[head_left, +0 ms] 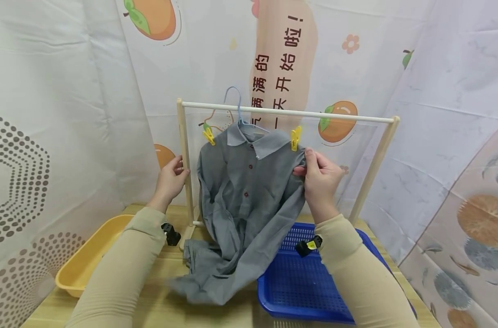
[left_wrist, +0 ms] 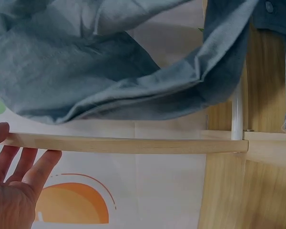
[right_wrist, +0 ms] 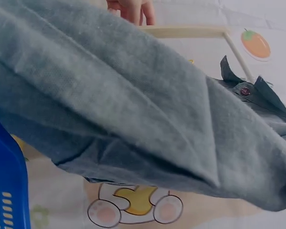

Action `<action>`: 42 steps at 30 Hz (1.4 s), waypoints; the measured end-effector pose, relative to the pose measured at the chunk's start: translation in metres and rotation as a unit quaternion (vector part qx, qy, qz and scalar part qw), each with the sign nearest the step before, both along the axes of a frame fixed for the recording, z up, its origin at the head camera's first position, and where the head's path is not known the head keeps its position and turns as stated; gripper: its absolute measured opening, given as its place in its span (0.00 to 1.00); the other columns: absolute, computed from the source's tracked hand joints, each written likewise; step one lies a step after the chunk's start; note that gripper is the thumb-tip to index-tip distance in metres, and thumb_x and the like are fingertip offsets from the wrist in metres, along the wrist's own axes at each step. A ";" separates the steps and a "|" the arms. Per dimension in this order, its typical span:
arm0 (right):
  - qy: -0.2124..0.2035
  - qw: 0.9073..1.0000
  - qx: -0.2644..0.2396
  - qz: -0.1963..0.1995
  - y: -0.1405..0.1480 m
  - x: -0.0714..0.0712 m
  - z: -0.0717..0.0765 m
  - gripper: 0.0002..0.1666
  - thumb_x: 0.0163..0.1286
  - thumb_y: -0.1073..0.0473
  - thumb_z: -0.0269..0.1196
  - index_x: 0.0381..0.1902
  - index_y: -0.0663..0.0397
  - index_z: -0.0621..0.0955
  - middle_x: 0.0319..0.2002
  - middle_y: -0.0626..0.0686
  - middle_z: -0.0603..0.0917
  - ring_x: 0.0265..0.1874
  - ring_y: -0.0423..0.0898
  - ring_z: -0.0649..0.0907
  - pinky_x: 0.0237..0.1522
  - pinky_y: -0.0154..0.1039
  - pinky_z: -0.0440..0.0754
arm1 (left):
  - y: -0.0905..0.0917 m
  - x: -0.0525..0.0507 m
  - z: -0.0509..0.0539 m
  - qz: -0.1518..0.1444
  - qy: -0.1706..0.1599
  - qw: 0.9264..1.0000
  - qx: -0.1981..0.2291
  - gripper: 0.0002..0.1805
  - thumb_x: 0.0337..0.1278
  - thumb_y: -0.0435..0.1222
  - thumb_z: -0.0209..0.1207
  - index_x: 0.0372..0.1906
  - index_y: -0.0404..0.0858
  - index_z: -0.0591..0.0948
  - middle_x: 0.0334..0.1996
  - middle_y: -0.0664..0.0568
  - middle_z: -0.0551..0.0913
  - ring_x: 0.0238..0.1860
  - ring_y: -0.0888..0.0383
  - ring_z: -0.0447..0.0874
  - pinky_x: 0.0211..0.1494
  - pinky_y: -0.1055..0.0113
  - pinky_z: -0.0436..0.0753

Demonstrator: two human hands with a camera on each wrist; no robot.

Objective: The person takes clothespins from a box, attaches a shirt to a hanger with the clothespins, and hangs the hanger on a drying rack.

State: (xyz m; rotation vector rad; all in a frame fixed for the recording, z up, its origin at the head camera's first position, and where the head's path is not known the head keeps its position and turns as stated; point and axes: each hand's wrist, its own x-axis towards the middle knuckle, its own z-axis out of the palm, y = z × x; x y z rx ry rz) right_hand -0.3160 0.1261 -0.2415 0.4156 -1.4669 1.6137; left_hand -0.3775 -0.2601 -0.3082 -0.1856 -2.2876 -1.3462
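Observation:
A grey button-up shirt (head_left: 257,182) hangs by a light blue hanger (head_left: 239,109) from the white rail (head_left: 335,116) of a small rack. Yellow clothespins (head_left: 295,139) are clipped near both shoulders. With its thumb and fingers on opposite sides, my left hand (head_left: 171,180) grips the rack's left wooden post (left_wrist: 133,145). My right hand (head_left: 323,180) pinches the shirt's fabric at the upper sleeve, just below the shoulder on the right. Both sleeves drape downward, and the lower part of the shirt bunches near the tabletop. The sleeve (right_wrist: 114,90) fills much of the right wrist view.
A blue perforated basket (head_left: 310,282) stands on the wooden table (head_left: 216,316) below the right side of the rack. At the left lies a yellow tray (head_left: 82,259), partly hidden by my left arm. The right post (head_left: 373,168) stands beyond my right hand. Printed curtains surround the table.

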 end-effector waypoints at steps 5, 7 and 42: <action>-0.016 1.000 0.004 0.006 -0.010 0.000 -0.007 0.22 0.74 0.51 0.66 0.27 0.66 0.87 0.18 0.60 0.82 0.15 0.45 0.85 0.24 0.37 0.86 | 0.000 0.000 -0.001 0.000 -0.001 1.000 0.001 0.32 0.74 0.32 0.56 0.78 0.34 0.62 0.66 0.31 0.73 0.64 0.36 0.75 0.54 0.45 0.83; -0.021 1.000 0.002 0.007 -0.012 0.000 -0.011 0.23 0.74 0.51 0.66 0.25 0.65 0.86 0.18 0.61 0.81 0.16 0.46 0.85 0.24 0.37 0.86 | 0.000 0.000 -0.001 0.000 -0.001 1.000 0.001 0.32 0.74 0.32 0.56 0.78 0.34 0.63 0.66 0.31 0.73 0.64 0.37 0.75 0.54 0.45 0.83; -0.186 0.974 0.018 0.126 -0.034 -0.015 -0.069 0.21 0.73 0.49 0.67 0.41 0.64 0.90 0.30 0.60 0.88 0.22 0.45 0.88 0.33 0.43 0.88 | 0.000 -0.001 -0.003 0.007 0.012 1.000 -0.010 0.30 0.73 0.32 0.56 0.77 0.34 0.65 0.60 0.34 0.78 0.58 0.38 0.79 0.52 0.46 0.83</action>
